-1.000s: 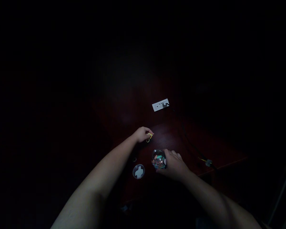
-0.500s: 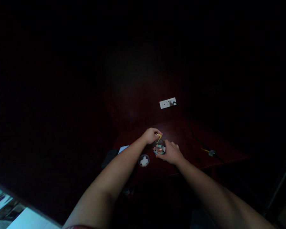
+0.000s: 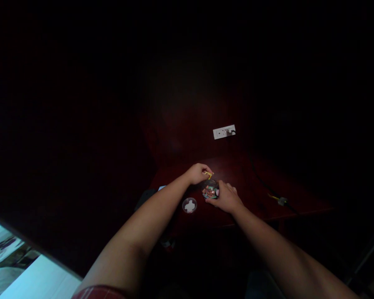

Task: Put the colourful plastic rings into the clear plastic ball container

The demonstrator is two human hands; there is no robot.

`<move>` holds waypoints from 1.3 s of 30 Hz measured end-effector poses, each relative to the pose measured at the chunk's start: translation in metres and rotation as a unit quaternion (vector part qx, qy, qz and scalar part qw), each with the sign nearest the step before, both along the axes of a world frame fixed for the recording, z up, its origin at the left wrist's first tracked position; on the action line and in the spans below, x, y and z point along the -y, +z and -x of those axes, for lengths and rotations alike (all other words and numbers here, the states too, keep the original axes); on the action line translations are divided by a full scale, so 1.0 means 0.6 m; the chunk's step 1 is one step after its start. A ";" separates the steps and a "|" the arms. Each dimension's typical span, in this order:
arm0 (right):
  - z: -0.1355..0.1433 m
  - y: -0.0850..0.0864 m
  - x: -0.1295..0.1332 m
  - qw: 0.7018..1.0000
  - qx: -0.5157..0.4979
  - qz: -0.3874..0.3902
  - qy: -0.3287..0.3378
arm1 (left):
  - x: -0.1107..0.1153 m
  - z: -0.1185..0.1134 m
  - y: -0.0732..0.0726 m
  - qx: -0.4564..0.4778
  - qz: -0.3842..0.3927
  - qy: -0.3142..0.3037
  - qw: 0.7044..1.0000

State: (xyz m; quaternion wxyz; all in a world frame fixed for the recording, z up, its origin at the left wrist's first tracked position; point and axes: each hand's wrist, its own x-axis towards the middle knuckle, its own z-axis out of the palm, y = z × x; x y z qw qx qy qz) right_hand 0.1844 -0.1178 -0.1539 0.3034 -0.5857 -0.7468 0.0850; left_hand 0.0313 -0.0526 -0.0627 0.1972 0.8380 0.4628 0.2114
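Pretty dark shot, but the small clear jar (image 3: 210,191) full of colourful bits stands upright on the reddish table (image 3: 243,174), mouth facing up. The right hand (image 3: 226,198) wraps its side from 4 o'clock, fingers curled on the glass. The left hand (image 3: 199,173) sits just above the mouth at 11 o'clock, fingertips pinched narrow on a little yellow piece (image 3: 209,175). The lid (image 3: 189,205) lies flat at the jar's 8 o'clock. White wall socket (image 3: 224,131) at 1 o'clock, cable (image 3: 269,189) trailing right.

Jar (image 3: 210,191) on worktop (image 3: 237,207), right hand (image 3: 226,198) beside it; left hand (image 3: 199,173) just behind jar. Lid (image 3: 189,205) left of jar. Socket (image 3: 224,131) behind, cable (image 3: 268,189) right.
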 end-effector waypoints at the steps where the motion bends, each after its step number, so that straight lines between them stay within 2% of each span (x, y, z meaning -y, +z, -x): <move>1: 0.000 0.000 0.000 1.000 -0.002 -0.001 0.001 | 0.001 0.004 0.004 0.001 0.012 -0.008 1.000; 4: 0.000 0.000 0.000 1.000 -0.006 -0.002 0.004 | 0.002 0.015 0.013 -0.024 0.046 -0.037 0.998; 7: 0.000 -0.001 0.000 1.000 -0.005 -0.003 0.004 | -0.002 0.022 0.021 -0.089 0.075 -0.067 0.991; 13: 0.000 -0.004 -0.003 1.000 -0.010 -0.011 0.000 | -0.002 0.009 0.037 -0.174 0.047 -0.075 0.981; 17: 0.000 -0.004 -0.003 1.000 -0.009 -0.014 0.007 | 0.000 -0.002 0.039 -0.180 0.038 -0.061 0.981; 30: 0.002 0.004 0.001 1.000 -0.007 -0.001 0.000 | 0.003 -0.010 0.053 -0.219 -0.014 -0.081 0.972; 39: 0.001 0.005 0.003 1.000 -0.008 -0.002 0.001 | -0.001 -0.012 0.051 -0.255 -0.049 -0.084 0.962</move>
